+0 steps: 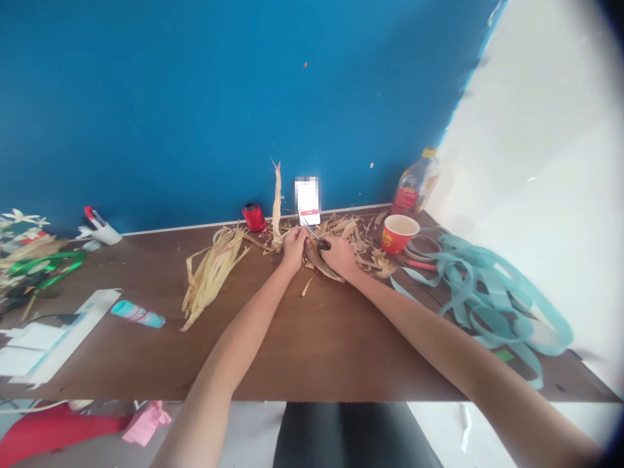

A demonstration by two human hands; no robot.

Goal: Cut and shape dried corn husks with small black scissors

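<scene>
My right hand (pixel 340 255) is closed round the dark handles of a pair of scissors (pixel 322 244), whose blades point up and left toward my other hand. Fingers pinched together, my left hand (pixel 294 248) grips what looks like a piece of dry corn husk close to the blades; the piece itself is mostly hidden. A curved strip of husk (pixel 322 265) lies under and between the hands. Cut husk scraps (pixel 348 229) are scattered behind and right of them. Just left of my left hand, a twisted upright husk piece (pixel 277 201) stands near the wall.
A lit phone (pixel 308 198) leans on the blue wall beside a red roll (pixel 254 217). Left are a husk bundle (pixel 213 273), a blue tube (pixel 138 314) and a power strip (pixel 73 338). Right are a red paper cup (pixel 400 234), a bottle (pixel 414 185) and coiled teal ribbon (pixel 487 292).
</scene>
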